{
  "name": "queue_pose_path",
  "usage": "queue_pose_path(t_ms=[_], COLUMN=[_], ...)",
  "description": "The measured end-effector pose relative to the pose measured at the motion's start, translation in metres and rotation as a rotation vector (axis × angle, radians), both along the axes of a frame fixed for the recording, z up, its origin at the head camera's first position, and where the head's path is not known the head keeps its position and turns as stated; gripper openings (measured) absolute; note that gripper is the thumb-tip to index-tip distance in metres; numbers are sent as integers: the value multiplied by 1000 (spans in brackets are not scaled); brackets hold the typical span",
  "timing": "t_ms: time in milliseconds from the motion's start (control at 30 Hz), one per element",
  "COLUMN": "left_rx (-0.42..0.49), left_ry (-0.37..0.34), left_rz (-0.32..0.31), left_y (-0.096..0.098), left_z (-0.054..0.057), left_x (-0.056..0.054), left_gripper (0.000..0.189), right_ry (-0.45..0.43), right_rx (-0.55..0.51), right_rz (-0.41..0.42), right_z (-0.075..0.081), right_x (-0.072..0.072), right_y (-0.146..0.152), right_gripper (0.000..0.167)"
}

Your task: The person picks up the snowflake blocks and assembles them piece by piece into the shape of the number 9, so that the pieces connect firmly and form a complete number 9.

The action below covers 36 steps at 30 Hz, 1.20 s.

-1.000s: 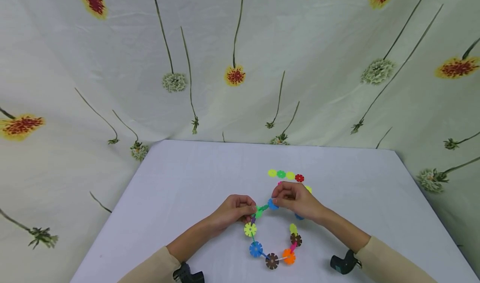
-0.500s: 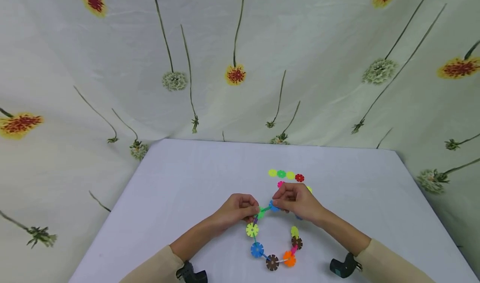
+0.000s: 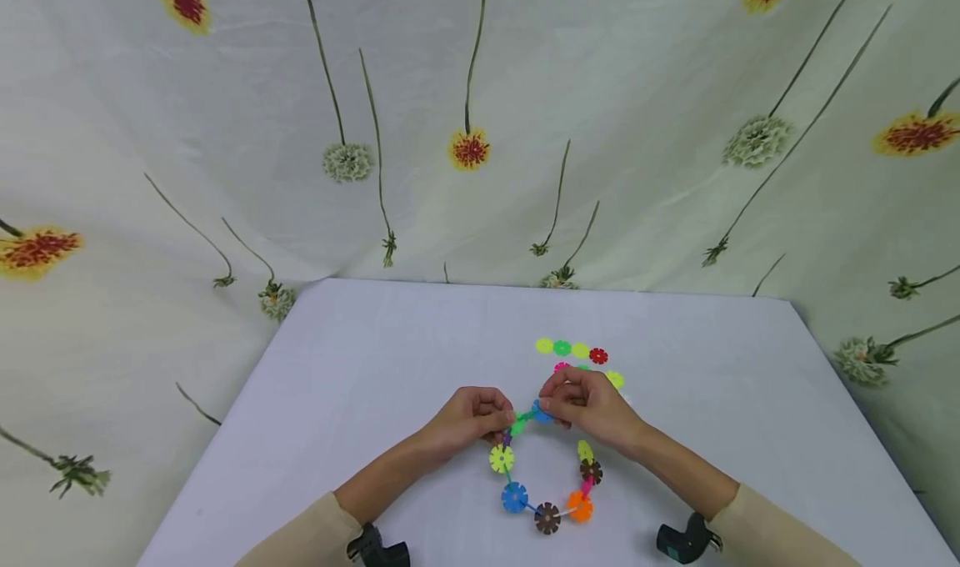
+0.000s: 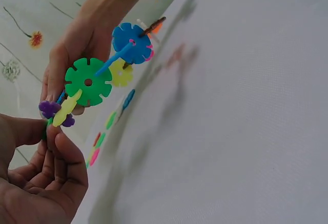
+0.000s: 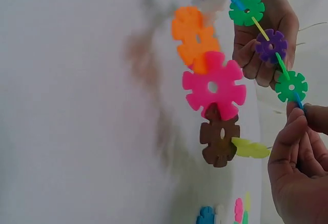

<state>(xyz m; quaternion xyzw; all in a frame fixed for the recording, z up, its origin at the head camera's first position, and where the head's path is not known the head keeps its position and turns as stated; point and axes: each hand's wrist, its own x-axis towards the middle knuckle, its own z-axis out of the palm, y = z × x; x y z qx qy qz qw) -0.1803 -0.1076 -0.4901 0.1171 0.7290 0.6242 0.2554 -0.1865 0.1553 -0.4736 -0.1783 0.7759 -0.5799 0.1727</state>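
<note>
A chain of slotted plastic flower discs hangs in a nearly closed ring between the hands. My left hand (image 3: 471,421) pinches it at a green disc (image 3: 518,426), beside a purple disc (image 4: 49,109). Thumb and fingers of my right hand (image 3: 594,410) pinch a blue disc (image 3: 540,411) at one end, seen edge-on in the right wrist view and joined to a green disc (image 5: 291,87). Down the ring come a lower blue disc (image 3: 514,497), a brown disc (image 3: 547,518), an orange disc (image 3: 581,506) and a pink disc (image 5: 215,84). A yellow disc (image 3: 585,451) forms the other, free end.
Loose discs lie in rows on the white table (image 3: 390,342) beyond the right hand, among them a red disc (image 3: 598,356) and a yellow-green disc (image 3: 614,379). The right hand hides part of these rows. A flower-print cloth (image 3: 420,200) hangs behind the table.
Both hands keep their pinch and have shifted slightly left over the last half second. The ring's free end has swung up a little. Loose discs glimpsed beneath the right hand are now hidden.
</note>
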Motion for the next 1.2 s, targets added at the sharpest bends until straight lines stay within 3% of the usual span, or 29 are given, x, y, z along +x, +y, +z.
queue_pose_path(t_ms=[233, 400, 767, 1067, 1200], left_rx=[81, 113, 85, 69, 48], left_ry=[-9, -50, 43, 64, 55], left_rz=[20, -26, -36, -57, -48], left_y=[0, 2, 16, 18, 16], left_z=[1, 0, 10, 8, 7], left_x=[0, 0, -1, -2, -2], left_gripper=[21, 21, 23, 22, 22], right_ry=[7, -1, 50, 94, 154], right_rx=[-16, -32, -39, -9, 16], right_rz=[-6, -17, 116, 123, 79], right_z=[7, 7, 7, 10, 13], right_x=[-3, -2, 4, 7, 2], right_y=[6, 7, 1, 3, 12], right_gripper=[29, 26, 13, 14, 16])
